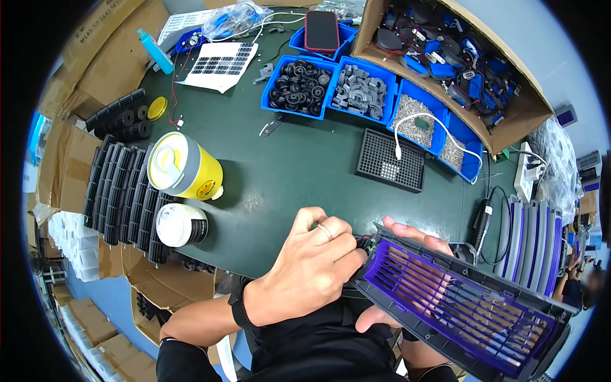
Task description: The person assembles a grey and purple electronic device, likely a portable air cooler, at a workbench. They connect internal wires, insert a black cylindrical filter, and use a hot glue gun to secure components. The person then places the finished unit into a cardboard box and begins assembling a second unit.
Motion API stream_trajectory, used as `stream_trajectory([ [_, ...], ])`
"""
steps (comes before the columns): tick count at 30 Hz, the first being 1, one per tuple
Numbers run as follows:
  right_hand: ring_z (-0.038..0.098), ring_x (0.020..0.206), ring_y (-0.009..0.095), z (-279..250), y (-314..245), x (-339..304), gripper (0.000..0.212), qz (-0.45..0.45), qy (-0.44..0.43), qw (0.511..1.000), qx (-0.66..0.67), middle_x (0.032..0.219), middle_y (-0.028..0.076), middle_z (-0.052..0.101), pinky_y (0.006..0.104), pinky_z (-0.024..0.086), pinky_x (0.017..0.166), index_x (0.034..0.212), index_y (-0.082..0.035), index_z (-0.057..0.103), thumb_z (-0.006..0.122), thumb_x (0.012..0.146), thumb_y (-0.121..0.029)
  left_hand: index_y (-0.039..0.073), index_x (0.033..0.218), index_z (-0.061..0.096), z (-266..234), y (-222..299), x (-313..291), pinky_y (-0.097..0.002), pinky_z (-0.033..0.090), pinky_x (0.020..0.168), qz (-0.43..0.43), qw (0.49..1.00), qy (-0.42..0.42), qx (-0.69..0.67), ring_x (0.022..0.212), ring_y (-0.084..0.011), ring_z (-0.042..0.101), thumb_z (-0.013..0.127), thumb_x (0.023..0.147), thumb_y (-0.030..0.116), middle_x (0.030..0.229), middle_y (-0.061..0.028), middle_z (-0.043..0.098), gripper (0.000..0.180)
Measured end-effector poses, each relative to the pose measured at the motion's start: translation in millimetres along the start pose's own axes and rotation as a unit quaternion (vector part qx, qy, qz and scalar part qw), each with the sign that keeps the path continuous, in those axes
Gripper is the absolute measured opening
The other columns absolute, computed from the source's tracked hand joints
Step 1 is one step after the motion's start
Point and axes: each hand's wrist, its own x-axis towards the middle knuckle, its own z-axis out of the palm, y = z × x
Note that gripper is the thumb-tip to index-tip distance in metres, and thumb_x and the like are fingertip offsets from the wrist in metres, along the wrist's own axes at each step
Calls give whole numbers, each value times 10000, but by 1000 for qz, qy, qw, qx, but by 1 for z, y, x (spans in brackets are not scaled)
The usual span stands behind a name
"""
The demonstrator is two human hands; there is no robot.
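My right hand holds a long grey plastic housing with a purple slatted grille from beneath, its fingers over the far edge and its thumb at the near side. The housing slants down to the right above my lap. At its left end, the fingers of my left hand are bent and pinched together. A small dark part, perhaps with wires, shows by the fingertips. What exactly those fingers grip is hidden. There is a ring on my left hand and a black band on the wrist.
Blue bins hold black wheels, grey clips and small screws. Beside them lie a black perforated tray and a cardboard box of wired blue parts. A yellow cup, white jar, electric screwdriver and stacked housings stand around.
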Motion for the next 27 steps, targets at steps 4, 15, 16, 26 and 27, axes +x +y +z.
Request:
stream_trajectory([
  [4, 541, 1405, 419, 3, 4, -1, 1418, -3, 10, 999, 37, 1480, 241, 511, 600, 458, 1189, 1613, -76, 182, 957, 567, -637, 64, 926, 752, 1, 0, 2, -434, 449, 901, 9, 999, -22, -28, 947, -228, 644, 746, 612, -16, 835, -28, 625, 324],
  [15, 395, 1551, 294, 5, -11, -31, 1244, 81, 82, 959, 259, 1623, 151, 430, 491, 323, 1290, 1616, -220, 275, 998, 644, -508, 95, 1459, 654, -24, 52, 7, -529, 421, 1187, 48, 988, -95, -112, 1404, -330, 591, 781, 857, 488, 1499, -161, 619, 731],
  [16, 383, 1559, 279, 0, -17, -37, 1115, 105, 71, 941, 314, 1628, 159, 435, 496, 323, 1286, 1604, -213, 308, 934, 728, -503, 85, 1459, 651, -23, 53, 7, -530, 423, 1188, 54, 989, -91, -103, 1411, -333, 585, 775, 857, 501, 1501, -165, 618, 742],
  [26, 343, 1564, 464, -68, -42, -71, 640, 102, -128, 892, -422, 1639, 246, 426, 730, 84, 1253, 1549, -122, 436, 663, 987, -328, 19, 1223, 739, 8, 121, -9, -441, 520, 1086, 121, 991, -18, -47, 1257, -316, 670, 658, 914, 180, 1332, -157, 703, 358],
  [27, 352, 1555, 461, -74, -48, -65, 747, 123, -145, 851, -489, 1636, 241, 420, 743, 93, 1244, 1572, -122, 421, 731, 928, -338, 19, 1215, 742, 1, 121, -10, -436, 526, 1074, 122, 991, -30, -49, 1241, -312, 676, 658, 910, 178, 1316, -153, 707, 354],
])
